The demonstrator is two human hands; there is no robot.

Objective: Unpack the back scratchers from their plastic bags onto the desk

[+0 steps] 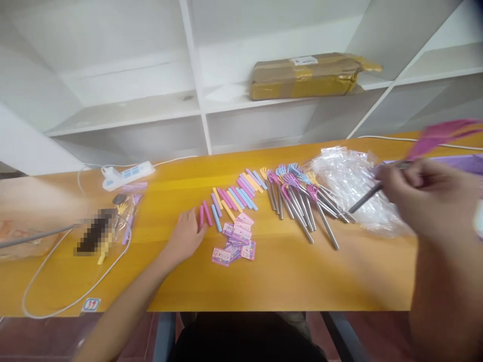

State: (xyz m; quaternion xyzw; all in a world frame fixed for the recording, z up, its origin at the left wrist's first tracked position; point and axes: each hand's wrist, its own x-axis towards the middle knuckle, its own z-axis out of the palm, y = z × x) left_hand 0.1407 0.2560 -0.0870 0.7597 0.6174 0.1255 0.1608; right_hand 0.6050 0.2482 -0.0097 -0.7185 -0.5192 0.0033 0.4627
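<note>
My left hand [185,235] rests on the orange table at the left end of a row of pastel sticks [236,197], its fingertips at a pink stick [201,217]; whether it grips the stick is unclear. My right hand [426,196], raised at the right, is closed around a metal rod with a blurred pink hand-shaped head [437,137]. Below the row lie small pink printed cards [221,256]. To the right of the sticks, several metal rods [328,229] with coloured hand-shaped heads are piled beside clear plastic bags [350,186].
A white power strip [128,175] and looping cable lie at the left, near bagged pieces [130,221] and a pixelated dark object [95,231]. A taped cardboard box [302,80] sits on the shelf behind. Part of a purple container [458,162] shows at the right.
</note>
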